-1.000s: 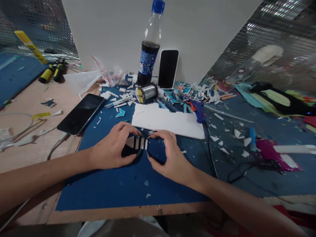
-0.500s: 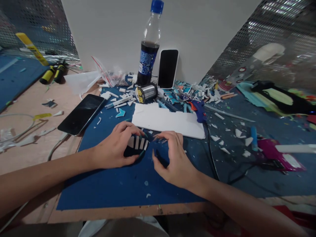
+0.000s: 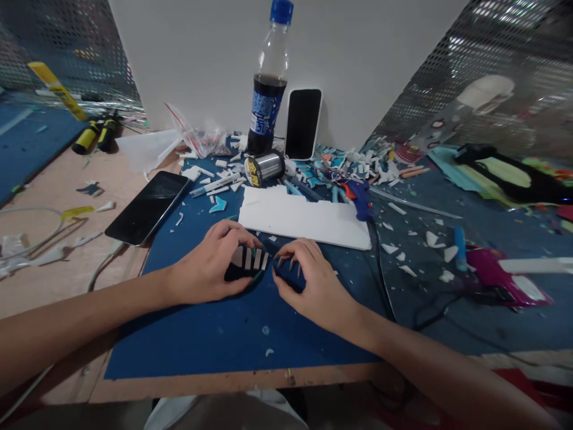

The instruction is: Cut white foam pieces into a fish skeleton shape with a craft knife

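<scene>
Near the middle of the blue mat (image 3: 215,340), my left hand (image 3: 210,263) curls around a small black-and-white striped piece (image 3: 253,259). My thumb lies along its near side and my fingers along its far side; part of the piece is hidden under my palm. My right hand (image 3: 313,278) is just to the right, its thumb and index fingertips brought close together by the piece's right end. Whatever may be between those tips is too small to make out. Behind both hands lies a white foam sheet (image 3: 304,221) with an uneven far edge.
A phone (image 3: 147,208) lies at the left. Farther back are a wire spool (image 3: 265,169), a cola bottle (image 3: 268,101), an upright phone (image 3: 303,124) and a blue glue gun (image 3: 358,200) with its cord. White scraps (image 3: 376,164) litter the back and right; a purple packet (image 3: 505,278) lies right.
My right hand's thumb and index fingertips have closed toward each other and shifted slightly left, nearer the striped piece. My left hand stays around the piece.
</scene>
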Tool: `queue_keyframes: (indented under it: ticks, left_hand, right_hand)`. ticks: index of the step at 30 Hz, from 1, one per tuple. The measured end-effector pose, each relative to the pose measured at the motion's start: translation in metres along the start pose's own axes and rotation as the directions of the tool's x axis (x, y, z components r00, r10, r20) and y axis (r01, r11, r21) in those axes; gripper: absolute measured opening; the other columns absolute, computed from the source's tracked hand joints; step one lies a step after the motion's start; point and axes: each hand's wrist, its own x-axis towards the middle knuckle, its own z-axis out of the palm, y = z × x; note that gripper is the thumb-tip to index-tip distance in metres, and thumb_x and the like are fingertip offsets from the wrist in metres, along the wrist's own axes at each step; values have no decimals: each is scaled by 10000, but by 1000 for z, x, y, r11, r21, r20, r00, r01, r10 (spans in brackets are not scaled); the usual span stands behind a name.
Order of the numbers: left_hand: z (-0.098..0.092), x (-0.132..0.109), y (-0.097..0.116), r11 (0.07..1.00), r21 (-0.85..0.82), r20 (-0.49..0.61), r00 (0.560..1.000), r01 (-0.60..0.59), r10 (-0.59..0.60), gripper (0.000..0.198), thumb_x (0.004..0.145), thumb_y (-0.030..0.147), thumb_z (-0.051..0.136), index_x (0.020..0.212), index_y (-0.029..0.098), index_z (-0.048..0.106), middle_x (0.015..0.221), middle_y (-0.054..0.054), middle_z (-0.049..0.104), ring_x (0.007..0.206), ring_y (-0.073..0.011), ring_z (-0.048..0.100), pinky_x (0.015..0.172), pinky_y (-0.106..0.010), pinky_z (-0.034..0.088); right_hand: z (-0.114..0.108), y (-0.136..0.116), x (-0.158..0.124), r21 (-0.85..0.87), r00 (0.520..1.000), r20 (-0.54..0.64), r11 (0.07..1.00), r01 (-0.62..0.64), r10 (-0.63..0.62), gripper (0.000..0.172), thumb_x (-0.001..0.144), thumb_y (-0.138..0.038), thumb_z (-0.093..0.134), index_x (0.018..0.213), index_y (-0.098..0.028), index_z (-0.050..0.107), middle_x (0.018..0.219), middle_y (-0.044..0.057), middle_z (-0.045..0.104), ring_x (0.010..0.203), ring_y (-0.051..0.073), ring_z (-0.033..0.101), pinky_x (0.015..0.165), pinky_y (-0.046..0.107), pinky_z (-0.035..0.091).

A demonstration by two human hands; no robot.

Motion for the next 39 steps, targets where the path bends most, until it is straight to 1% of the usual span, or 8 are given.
queue_keyframes:
  ticks: [5,8,11,14,19,23,29,39]
  left_hand:
    - [0,0,0,1000,-2,-11,1000,-12,12,332,772,220,610,1016,181,387,1064,-126,546,1062,-265,496,901,-471,443]
    - [-1,0,0,1000,1,-1,1000,-2,2,333,774,212,605,1021,182,384,1071,-123,551,1065,-261,491,906,-464,439]
    - [0,0,1,1000,-7,7,1000,15,-15,345,774,208,602,1033,189,376,1082,-117,543,1069,-256,477,912,-461,434]
    - [0,0,0,1000,-12,23,999,25,-25,353,778,210,604,1033,196,359,1088,-116,528,1069,-256,467,918,-472,429]
    - [-1,1,0,1000,-20,35,999,10,-9,362,786,211,610,1027,203,340,1088,-118,512,1067,-260,456,912,-482,431]
    - [-1,1,1,999,-18,39,999,36,-36,362,792,231,608,1042,197,348,1083,-118,508,1072,-262,446,916,-491,427]
    - [0,1,0,999,-8,53,998,36,-35,344,804,237,598,1053,186,367,1089,-129,507,1085,-270,445,904,-477,435]
    - [-1,0,0,999,2,46,998,36,-36,352,799,249,599,1062,191,372,1092,-127,511,1090,-276,449,914,-481,437]
  right_hand:
    - [-3,1,2,35,998,40,998,-53,52,169,821,-145,515,985,-176,493,967,93,531,865,200,522,694,325,459]
    - [-4,1,3,70,996,52,994,-82,79,143,821,-171,525,957,-176,482,921,79,536,733,165,519,614,303,439]
    - [-7,-1,3,180,982,151,974,-138,111,170,870,-208,478,1031,-171,439,805,34,555,581,123,492,528,279,399]
    - [-12,-4,3,327,949,279,916,-234,143,284,909,-208,427,1174,-165,335,733,2,574,539,117,508,502,267,392]
    - [-18,-8,6,497,882,429,765,-411,195,430,866,-221,519,1212,-199,265,836,25,590,515,97,521,494,259,439]
    - [-14,-8,9,514,871,412,722,-463,266,486,824,-340,616,1174,-198,311,808,29,615,506,110,550,475,262,452]
    - [-2,-3,12,531,889,315,714,-456,333,249,870,-290,541,1046,-204,387,707,-14,583,468,104,541,412,235,459]
    - [5,1,12,531,939,209,774,-343,273,175,916,-271,449,1073,-206,409,693,-39,527,440,75,498,404,211,437]
